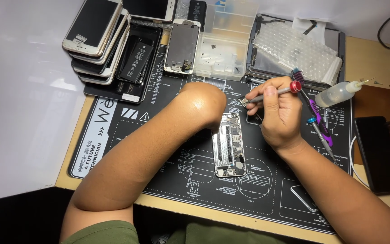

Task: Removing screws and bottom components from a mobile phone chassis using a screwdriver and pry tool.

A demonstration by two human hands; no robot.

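One opened phone [229, 144] lies face-open at frame centre on the black work mat [113, 135], long axis running top to bottom, its boards and shields exposed.

Left: your left forearm [199, 104] crosses from the lower left, and its rounded end rests at the phone's upper left corner, apparently pinning the chassis so it does not slide. No fingers show there, so you cannot read any grip on that side.

Right: your right hand [278, 115] is closed in a pencil-style pinch around a slim red-capped screwdriver [271, 93]. The shaft lies nearly level, the tip pointing left and sitting just above the phone's top edge. This low angle probably keeps the tip steady and visible.

Surroundings, working outward:
- Two spare drivers [316, 118], one purple and one blue-collared, lie just right of your hand, within reach.
- A squeeze bottle [339, 93] with a needle nozzle lies on its side at the right.
- A clear parts box [224, 40] stands at top centre, a detached screen [182, 45] beside it.
- A stack of phones [98, 38] sits at the upper left, well away from the work.
- A dark phone [378, 153] lies at the right edge, off the mat.
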